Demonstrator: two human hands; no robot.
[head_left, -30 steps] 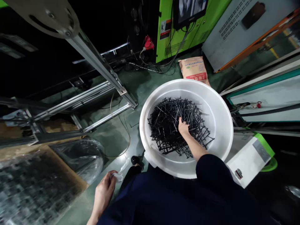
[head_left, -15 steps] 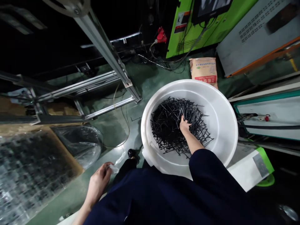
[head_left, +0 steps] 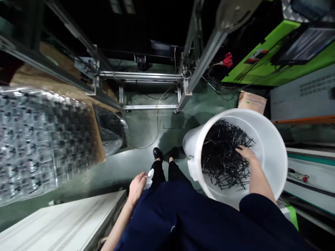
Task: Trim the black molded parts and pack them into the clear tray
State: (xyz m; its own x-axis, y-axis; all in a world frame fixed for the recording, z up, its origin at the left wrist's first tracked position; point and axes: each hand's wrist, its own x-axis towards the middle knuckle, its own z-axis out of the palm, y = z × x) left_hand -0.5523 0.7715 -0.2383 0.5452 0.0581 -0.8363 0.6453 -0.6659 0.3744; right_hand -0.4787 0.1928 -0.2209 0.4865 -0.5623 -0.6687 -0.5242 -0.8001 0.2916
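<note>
Since the earlier frame, the view has swung left, so the white tub (head_left: 272, 153) now stands farther to the right in the picture, and the paper sack (head_left: 252, 101) behind it has shifted the same way. Inside the tub lies a tangled heap of thin black sticks (head_left: 225, 157). Reaching in over the rim, the right hand (head_left: 246, 153) is at the right part of the heap, fingers partly stretched toward the sticks; I cannot tell whether it grips any. Well apart, the left hand (head_left: 137, 186) hangs near the person's legs, fingers closed around a crumpled piece of clear plastic (head_left: 148, 181). Ahead of the black shoes (head_left: 157, 153), a thin hose (head_left: 158, 129) curves over the green floor (head_left: 141, 129) near a metal frame (head_left: 150, 77). Clear plastic packaging (head_left: 52, 139) lies at the left, a pale cabinet (head_left: 70, 219) below it.
</note>
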